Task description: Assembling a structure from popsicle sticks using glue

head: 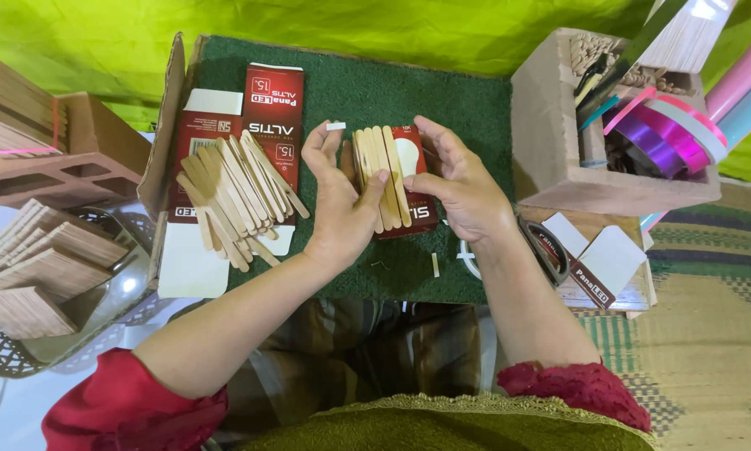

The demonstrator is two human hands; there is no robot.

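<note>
Both our left hand and right hand press wooden craft sticks onto the red bulb box, whose next stick needs careful alignment.

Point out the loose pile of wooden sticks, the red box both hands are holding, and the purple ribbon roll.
Loose stick pile (235,194), head view, middle of the heap.
Red box (416,209), head view, its bare lower right face.
Purple ribbon roll (649,140), head view, its shiny outer band.

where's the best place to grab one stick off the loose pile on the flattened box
Take a top stick by its free lower-right end, coming from the right side. The pile fans out there, so the ends stick out apart, while the upper-left ends overlap tightly. Both hands, left and right, are on the stick-covered box.
</note>
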